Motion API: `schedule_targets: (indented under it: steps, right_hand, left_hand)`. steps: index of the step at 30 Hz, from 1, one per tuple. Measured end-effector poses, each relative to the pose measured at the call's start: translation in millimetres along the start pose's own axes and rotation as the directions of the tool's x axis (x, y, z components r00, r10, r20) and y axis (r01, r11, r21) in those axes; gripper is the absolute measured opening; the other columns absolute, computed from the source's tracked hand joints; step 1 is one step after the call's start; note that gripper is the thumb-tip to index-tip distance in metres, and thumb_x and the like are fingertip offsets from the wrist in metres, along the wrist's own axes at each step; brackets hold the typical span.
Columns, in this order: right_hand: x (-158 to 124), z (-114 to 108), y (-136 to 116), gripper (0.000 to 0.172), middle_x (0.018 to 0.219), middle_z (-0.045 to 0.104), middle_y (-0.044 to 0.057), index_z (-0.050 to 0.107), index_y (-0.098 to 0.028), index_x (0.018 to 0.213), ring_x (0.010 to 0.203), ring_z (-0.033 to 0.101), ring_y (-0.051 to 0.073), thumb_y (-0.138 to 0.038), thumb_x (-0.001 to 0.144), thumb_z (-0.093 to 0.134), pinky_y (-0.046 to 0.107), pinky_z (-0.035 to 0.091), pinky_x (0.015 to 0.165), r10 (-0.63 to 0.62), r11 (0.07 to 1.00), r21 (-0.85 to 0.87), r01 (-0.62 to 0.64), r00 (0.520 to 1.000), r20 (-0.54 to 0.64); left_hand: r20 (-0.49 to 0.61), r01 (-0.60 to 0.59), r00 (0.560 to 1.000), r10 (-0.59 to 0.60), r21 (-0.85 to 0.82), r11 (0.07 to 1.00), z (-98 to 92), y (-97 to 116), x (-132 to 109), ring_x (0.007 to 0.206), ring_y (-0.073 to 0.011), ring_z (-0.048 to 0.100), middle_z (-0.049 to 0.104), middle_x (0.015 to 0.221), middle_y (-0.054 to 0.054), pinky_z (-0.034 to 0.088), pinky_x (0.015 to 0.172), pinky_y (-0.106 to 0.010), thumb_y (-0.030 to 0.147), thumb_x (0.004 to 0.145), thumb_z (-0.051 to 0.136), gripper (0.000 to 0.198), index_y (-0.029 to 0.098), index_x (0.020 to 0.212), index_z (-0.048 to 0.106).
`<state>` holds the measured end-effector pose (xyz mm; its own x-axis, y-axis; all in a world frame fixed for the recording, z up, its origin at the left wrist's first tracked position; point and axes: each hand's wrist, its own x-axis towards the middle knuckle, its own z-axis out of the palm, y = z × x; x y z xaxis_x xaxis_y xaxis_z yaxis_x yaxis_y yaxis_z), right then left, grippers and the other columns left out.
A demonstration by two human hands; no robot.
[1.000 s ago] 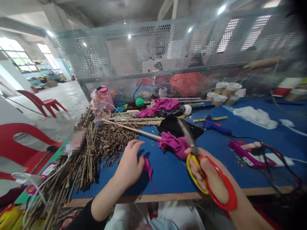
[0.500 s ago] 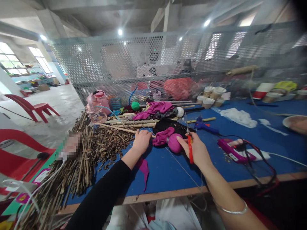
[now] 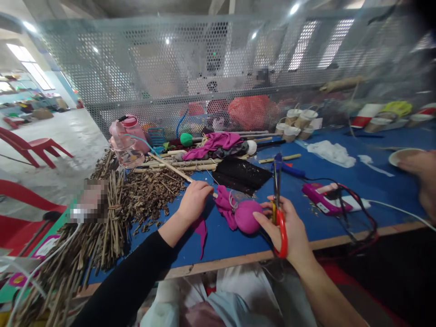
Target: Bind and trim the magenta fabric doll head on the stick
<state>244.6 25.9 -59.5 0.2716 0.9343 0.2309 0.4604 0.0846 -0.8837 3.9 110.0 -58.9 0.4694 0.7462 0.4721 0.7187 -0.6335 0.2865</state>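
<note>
The magenta cloth ball [image 3: 245, 217] has been drawn nearer the front edge of the blue surface [image 3: 221, 245] — the left hand [image 3: 195, 200] closed on its stick [image 3: 170, 167], the right hand [image 3: 289, 229] clamped on the scissors [image 3: 277, 202] with fingertips touching the ball — and, blades upright and clear, no cut is judged under way.

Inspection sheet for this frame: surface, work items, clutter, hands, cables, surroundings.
Surface: blue table, wooden front edge.
Work items: magenta cloth ball on a stick; scissors; magenta scrap.
Clutter: twigs, black cloth, glue gun, white cloth, cups, pink jug.
Hands: left hand closed on stick beside ball; right hand holds scissors, blades up, fingertips at ball.
Cables: black and red leads from pink device; white cable.
Surroundings: mesh screen, red chair, another person's hand at right.
</note>
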Motion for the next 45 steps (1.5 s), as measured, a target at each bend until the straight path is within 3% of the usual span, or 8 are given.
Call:
schedule_targets:
  steps: [8, 11, 17, 24, 29, 33, 39, 45]
  right_hand:
    - [20.2, -5.5, -11.3, 0.046, 0.088, 0.068, 0.007, 0.049, -0.022, 0.107, 0.074, 0.066, 0.022, -0.05, 0.072, 0.061, 0.034, 0.051, 0.071, -0.011, 0.99, -0.141, 0.016, 0.999, 0.037]
    - [20.2, -3.6, -12.4, 0.046, 0.089, 0.069, 0.007, 0.048, -0.021, 0.108, 0.075, 0.066, 0.022, -0.05, 0.075, 0.059, 0.035, 0.051, 0.074, -0.007, 0.986, -0.164, 0.01, 1.0, 0.023]
    - [23.2, 3.3, -6.5, 0.047, 0.085, 0.069, 0.007, 0.049, -0.02, 0.111, 0.076, 0.067, 0.023, -0.05, 0.076, 0.056, 0.035, 0.049, 0.075, 0.015, 0.98, -0.198, -0.02, 1.0, -0.023]
    - [23.7, 8.7, -32.4, 0.049, 0.082, 0.068, 0.007, 0.053, -0.018, 0.113, 0.069, 0.064, 0.023, -0.045, 0.073, 0.061, 0.032, 0.048, 0.065, -0.167, 0.931, -0.351, 0.099, 0.972, -0.167]
    - [23.9, 29.3, -69.3, 0.04, 0.081, 0.067, 0.004, 0.057, -0.023, 0.109, 0.074, 0.062, 0.022, -0.034, 0.071, 0.062, 0.028, 0.042, 0.058, -0.274, 0.821, -0.511, 0.255, 0.961, 0.039]
    - [34.2, 37.0, -71.3, 0.034, 0.074, 0.066, 0.001, 0.06, -0.024, 0.106, 0.07, 0.061, 0.02, -0.022, 0.072, 0.058, 0.025, 0.035, 0.054, -0.278, 0.762, -0.577, 0.295, 0.953, 0.121]
    - [39.2, 32.8, -45.7, 0.033, 0.066, 0.064, 0.002, 0.061, -0.019, 0.103, 0.06, 0.058, 0.018, -0.02, 0.071, 0.055, 0.027, 0.041, 0.061, -0.345, 0.82, -0.472, 0.323, 0.938, 0.04]
    - [36.0, 33.1, -38.7, 0.036, 0.074, 0.067, 0.002, 0.058, -0.019, 0.109, 0.058, 0.059, 0.014, -0.024, 0.073, 0.058, 0.022, 0.043, 0.056, -0.265, 0.911, -0.321, 0.257, 0.964, 0.02]
  left_hand:
    - [0.001, 0.072, 0.997, -0.073, -0.174, 0.982, -5.9, 22.5, 1.5, 0.107, -0.0246, 0.054, 0.065, 0.108, -0.007, 0.029, 0.103, -0.048, 0.019, 0.075, 0.062, 0.026, 0.02, 0.1, 0.066]
    - [-0.054, 0.048, 0.996, -0.064, -0.26, 0.965, -3.4, 36.5, 0.6, 0.095, -0.02, 0.059, 0.068, 0.097, -0.006, 0.039, 0.097, -0.039, 0.025, 0.084, 0.057, 0.014, 0.02, 0.088, 0.069]
    - [-0.05, -0.181, 0.983, 0.174, -0.204, 0.962, 9.0, 53.6, -16.4, 0.09, -0.0177, 0.062, 0.07, 0.093, -0.006, 0.047, 0.082, -0.028, 0.023, 0.092, 0.045, 0.026, 0.019, 0.085, 0.069]
    - [-0.062, -0.129, 0.991, 0.119, -0.181, 0.975, 17.3, 59.2, -23.7, 0.085, -0.015, 0.063, 0.067, 0.097, -0.005, 0.052, 0.075, -0.023, 0.021, 0.09, 0.049, 0.02, 0.02, 0.088, 0.069]
    - [-0.042, -0.171, 0.985, 0.165, -0.236, 0.957, 17.3, 64.4, -23.9, 0.087, -0.0169, 0.064, 0.066, 0.098, -0.008, 0.054, 0.076, -0.026, 0.019, 0.091, 0.044, 0.023, 0.017, 0.094, 0.067]
    - [-0.035, -0.218, 0.975, 0.22, -0.355, 0.909, 12.2, 65.0, -27.5, 0.094, -0.0184, 0.064, 0.067, 0.103, -0.009, 0.053, 0.084, -0.028, 0.014, 0.085, 0.045, 0.023, 0.015, 0.101, 0.063]
    - [-0.23, 0.077, 0.955, -0.188, -0.419, 0.905, -2.5, 46.4, -7.5, 0.096, -0.0177, 0.06, 0.062, 0.105, -0.01, 0.049, 0.087, -0.03, 0.008, 0.082, 0.045, 0.033, 0.016, 0.112, 0.057]
    - [0.043, 0.181, 0.983, -0.177, -0.274, 0.945, -7.7, 39.0, 21.3, 0.089, -0.0222, 0.057, 0.062, 0.089, -0.007, 0.048, 0.084, -0.035, 0.014, 0.071, 0.057, 0.022, 0.015, 0.091, 0.067]
